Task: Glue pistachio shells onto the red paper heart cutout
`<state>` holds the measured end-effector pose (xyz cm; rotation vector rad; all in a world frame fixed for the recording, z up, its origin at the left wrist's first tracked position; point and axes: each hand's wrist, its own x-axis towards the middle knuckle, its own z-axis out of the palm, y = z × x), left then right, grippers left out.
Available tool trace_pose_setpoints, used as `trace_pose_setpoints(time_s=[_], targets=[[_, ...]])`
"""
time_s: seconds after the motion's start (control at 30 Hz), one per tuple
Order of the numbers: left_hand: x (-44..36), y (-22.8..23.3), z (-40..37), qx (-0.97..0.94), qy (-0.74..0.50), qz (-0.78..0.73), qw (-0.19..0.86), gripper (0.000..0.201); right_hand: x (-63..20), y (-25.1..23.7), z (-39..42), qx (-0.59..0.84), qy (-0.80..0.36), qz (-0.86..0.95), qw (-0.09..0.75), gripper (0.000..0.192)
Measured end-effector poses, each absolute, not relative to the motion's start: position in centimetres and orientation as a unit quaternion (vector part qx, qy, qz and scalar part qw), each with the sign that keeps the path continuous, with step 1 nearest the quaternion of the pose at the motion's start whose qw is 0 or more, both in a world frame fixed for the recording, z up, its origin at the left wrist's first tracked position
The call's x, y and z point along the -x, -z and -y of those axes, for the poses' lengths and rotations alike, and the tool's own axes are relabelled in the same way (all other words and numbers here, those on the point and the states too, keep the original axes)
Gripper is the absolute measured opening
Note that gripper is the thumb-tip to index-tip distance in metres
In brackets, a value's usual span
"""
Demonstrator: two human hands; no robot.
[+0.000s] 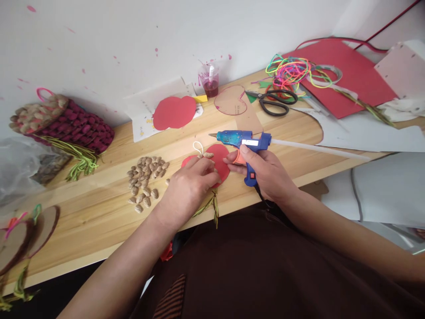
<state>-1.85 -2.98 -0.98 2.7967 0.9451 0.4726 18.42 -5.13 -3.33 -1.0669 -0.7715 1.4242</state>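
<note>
My right hand (265, 170) grips a blue hot glue gun (244, 141) with an orange trigger and a long clear glue stick trailing to the right; its nozzle points left, above a red apple-shaped paper cutout (222, 161). My left hand (191, 186) presses on the left part of that cutout, fingertips beside a pale shell (208, 155) and a white cord loop (198, 147) at its top. Green stems (212, 206) stick out below the cutout toward the table edge.
A pile of speckled shells (144, 181) lies left of my left hand. Farther back are another red cutout (174, 111), a cup of red paint (210, 79), black scissors (275, 101), neon cords (290, 71), red paper (345, 75) and a finished shell-covered piece (63, 122) at the wall.
</note>
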Motion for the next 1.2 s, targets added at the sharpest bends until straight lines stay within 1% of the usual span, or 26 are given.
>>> trace_pose_setpoints(time_s=[0.2, 0.3, 0.4, 0.47, 0.57, 0.63, 0.73, 0.87, 1.2], targets=[[1.7, 0.8, 2.8, -0.933, -0.136, -0.326, 0.072, 0.015, -18.4, 3.4, 5.2, 0.448, -0.603, 0.334, 0.569, 0.033], [2.0, 1.2, 2.5, -0.931, -0.149, -0.32, 0.094, 0.013, -18.3, 3.3, 5.2, 0.451, -0.601, 0.333, 0.57, 0.034], [2.5, 1.3, 2.6, -0.92, -0.194, -0.314, 0.128, 0.024, -18.3, 3.2, 5.2, 0.45, -0.602, 0.331, 0.57, 0.036], [2.9, 1.2, 3.1, -0.908, -0.229, -0.327, 0.128, 0.033, -18.3, 3.2, 5.2, 0.449, -0.604, 0.328, 0.571, 0.037], [3.4, 1.2, 4.4, -0.889, -0.265, -0.363, 0.089, 0.041, -18.3, 3.1, 5.2, 0.444, -0.607, 0.323, 0.574, 0.037], [3.7, 1.5, 5.4, -0.891, -0.261, -0.366, 0.063, 0.041, -18.3, 3.1, 5.2, 0.438, -0.609, 0.322, 0.577, 0.036], [3.8, 2.2, 6.7, -0.911, -0.221, -0.346, 0.039, 0.04, -18.3, 3.1, 5.2, 0.43, -0.61, 0.324, 0.582, 0.033], [3.6, 2.6, 7.8, -0.924, -0.153, -0.35, -0.01, 0.048, -18.3, 3.1, 5.3, 0.429, -0.609, 0.327, 0.581, 0.032], [2.5, 1.8, 8.1, -0.934, -0.119, -0.329, -0.07, 0.041, -18.4, 3.2, 5.3, 0.45, -0.604, 0.328, 0.57, 0.034]])
